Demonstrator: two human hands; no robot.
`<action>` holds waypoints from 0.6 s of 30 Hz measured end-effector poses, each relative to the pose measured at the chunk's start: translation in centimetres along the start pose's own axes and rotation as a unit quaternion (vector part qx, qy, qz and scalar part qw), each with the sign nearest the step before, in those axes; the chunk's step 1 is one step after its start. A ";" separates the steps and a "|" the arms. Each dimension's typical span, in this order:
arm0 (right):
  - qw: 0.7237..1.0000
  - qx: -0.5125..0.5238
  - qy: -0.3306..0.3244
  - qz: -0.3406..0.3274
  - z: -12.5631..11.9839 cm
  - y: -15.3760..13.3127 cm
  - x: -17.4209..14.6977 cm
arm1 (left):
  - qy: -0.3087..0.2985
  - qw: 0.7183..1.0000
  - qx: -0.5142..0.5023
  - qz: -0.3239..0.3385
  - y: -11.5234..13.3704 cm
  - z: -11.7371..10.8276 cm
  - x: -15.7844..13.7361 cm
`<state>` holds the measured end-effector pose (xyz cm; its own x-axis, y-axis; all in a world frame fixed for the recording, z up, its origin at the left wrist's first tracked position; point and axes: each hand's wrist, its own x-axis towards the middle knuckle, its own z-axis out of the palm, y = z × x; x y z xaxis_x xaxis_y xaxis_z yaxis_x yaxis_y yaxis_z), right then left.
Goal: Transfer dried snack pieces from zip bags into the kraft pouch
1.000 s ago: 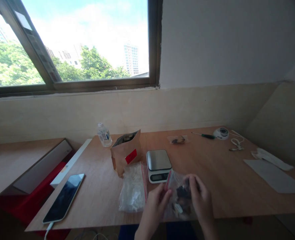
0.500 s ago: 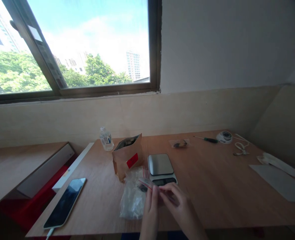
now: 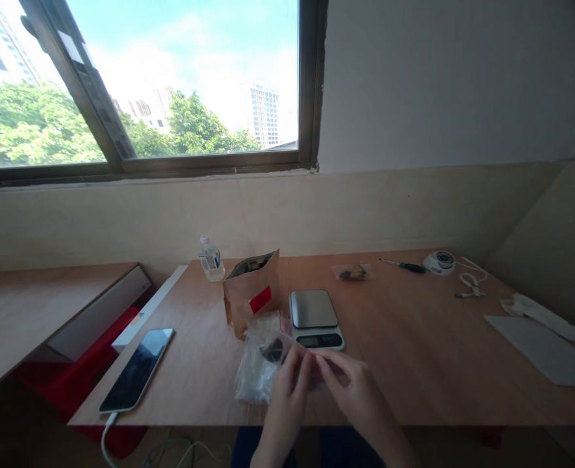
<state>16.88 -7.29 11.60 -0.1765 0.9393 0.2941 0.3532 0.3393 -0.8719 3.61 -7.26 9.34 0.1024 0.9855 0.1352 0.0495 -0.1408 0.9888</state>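
Both hands pinch a small clear zip bag (image 3: 287,344) with dark pieces inside, at its red-lined edge. My left hand (image 3: 288,380) is closed on the bag's left part, my right hand (image 3: 348,380) on its right part, fingertips nearly meeting. Below and to the left lies a pile of clear plastic bags (image 3: 253,377), partly covered by the held bag. Just beyond the hands is a kitchen scale (image 3: 314,309) with a bare steel plate and a dark display. An open brown paper pouch (image 3: 251,292) with a red label stands behind the pile.
A phone (image 3: 138,370) on a charging cable lies at the left. A water bottle (image 3: 212,260) stands by the pouch. Further back are a filled clear bag (image 3: 352,272), a screwdriver (image 3: 411,267) and a dome camera (image 3: 439,262). White paper (image 3: 540,348) lies at the right.
The camera view has tilted down slightly, so the table sits higher. The held bag has swung flatter, its dark contents showing more plainly at the left. Both hands keep their pinch.
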 end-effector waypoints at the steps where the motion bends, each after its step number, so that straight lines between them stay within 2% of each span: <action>1: 1.000 -0.005 -0.006 0.002 0.0 -0.3 0.1 | 0.009 1.000 -0.002 0.004 0.0 0.0 0.2; 4: 0.999 -0.029 -0.019 0.009 0.4 -0.5 0.7 | 0.038 0.999 -0.007 -0.004 -0.2 0.0 0.6; 6: 0.999 -0.043 0.000 0.014 0.6 0.1 1.5 | 0.048 0.999 -0.007 -0.014 -0.2 0.1 0.7; 8: 0.996 -0.049 0.071 0.026 0.2 1.0 2.6 | 0.055 0.998 0.008 -0.013 0.0 0.2 0.4; 10: 0.981 -0.044 0.180 0.047 -0.8 1.9 3.8 | 0.054 0.998 0.031 -0.008 0.3 0.1 0.0; 12: 0.966 -0.024 0.251 0.053 -2.1 2.1 4.8 | 0.046 0.998 0.044 -0.004 0.5 -0.2 -0.4; 14: 0.964 0.004 0.261 0.045 -3.2 1.7 5.6 | 0.034 0.999 0.026 0.000 0.5 -0.7 -0.3; 18: 0.975 0.082 0.202 0.039 -3.5 -0.1 6.4 | 0.063 0.995 -0.074 -0.004 -0.8 -1.2 1.0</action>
<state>18.92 -1.14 14.97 0.2326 0.9167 0.3250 0.1943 0.2837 -0.9390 2.44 -6.06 8.71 -0.0228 0.9919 0.1249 -0.0971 -0.1265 0.9872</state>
